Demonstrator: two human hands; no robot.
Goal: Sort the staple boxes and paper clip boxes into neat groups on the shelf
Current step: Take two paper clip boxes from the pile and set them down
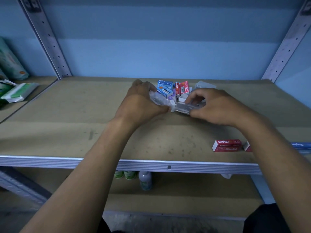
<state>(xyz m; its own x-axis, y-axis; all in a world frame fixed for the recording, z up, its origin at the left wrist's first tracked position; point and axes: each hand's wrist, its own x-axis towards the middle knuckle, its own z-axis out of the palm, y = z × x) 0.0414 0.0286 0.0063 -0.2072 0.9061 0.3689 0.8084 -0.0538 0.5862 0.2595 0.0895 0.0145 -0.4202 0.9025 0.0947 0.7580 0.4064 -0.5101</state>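
A jumbled pile of small boxes lies at the back middle of the shelf (pixel 67 132): blue staple boxes (pixel 165 91), red staple boxes (pixel 183 87) and clear plastic paper clip boxes (pixel 204 84). My left hand (pixel 143 101) grips a clear plastic box (pixel 156 100) at the pile's left edge. My right hand (pixel 217 106) pinches another clear plastic box (pixel 185 107) at the pile's front. A red staple box (pixel 227 145) lies apart near the front right, with a second red box (pixel 248 147) partly hidden behind my right forearm.
A blue box (pixel 301 146) lies at the far right edge. Green and white packets (pixel 16 93) sit on the neighbouring shelf at left. Perforated metal uprights (pixel 48 39) frame the bay. Bottles (pixel 145 180) stand on the shelf below.
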